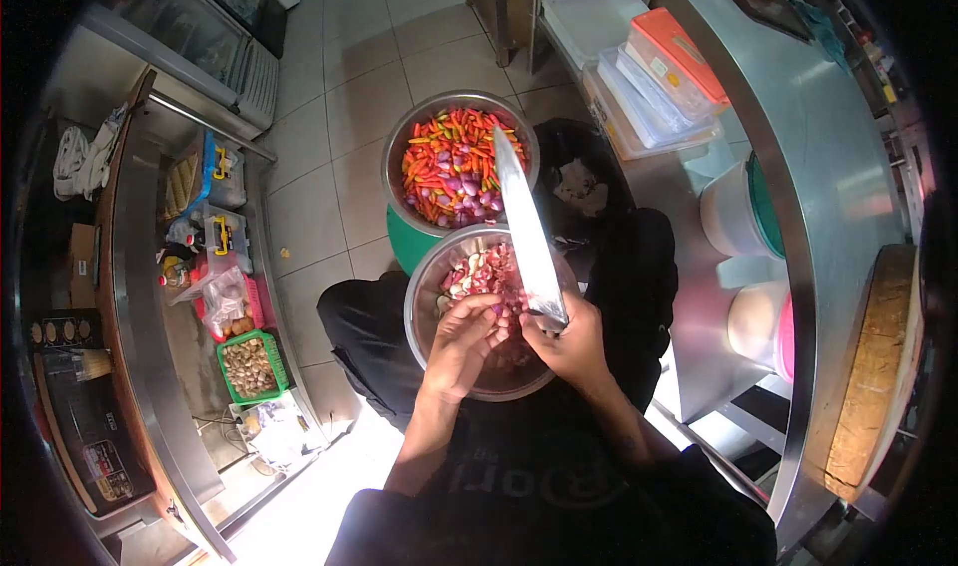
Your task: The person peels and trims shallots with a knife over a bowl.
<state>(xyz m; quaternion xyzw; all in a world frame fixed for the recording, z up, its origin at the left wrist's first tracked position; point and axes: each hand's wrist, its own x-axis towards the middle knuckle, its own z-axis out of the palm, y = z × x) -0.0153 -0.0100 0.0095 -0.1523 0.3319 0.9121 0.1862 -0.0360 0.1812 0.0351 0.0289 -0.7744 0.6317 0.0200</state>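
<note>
My right hand [571, 338] is closed round the handle of a large knife [528, 229], its broad blade pointing up and away from me. Close beside it, my left hand [464, 342] pinches a small purple shallot [498, 309] at the fingertips. Both hands are over a steel bowl [417, 311] on my lap, which holds peeled and skin-covered pieces of shallot or garlic [479, 270]. Just beyond stands a second steel bowl [391, 172] with red and orange chillies [439, 157] and purple shallots [461, 195]. The blade covers part of both bowls.
A green stool [403, 239] supports the far bowl. On the left lower shelf are a green basket [252, 366] of garlic-like bulbs and clear boxes [225, 235]. Plastic containers [654, 97] and lidded tubs [740, 207] line the steel shelf at right. A black bin [559, 142] stands beside the bowls.
</note>
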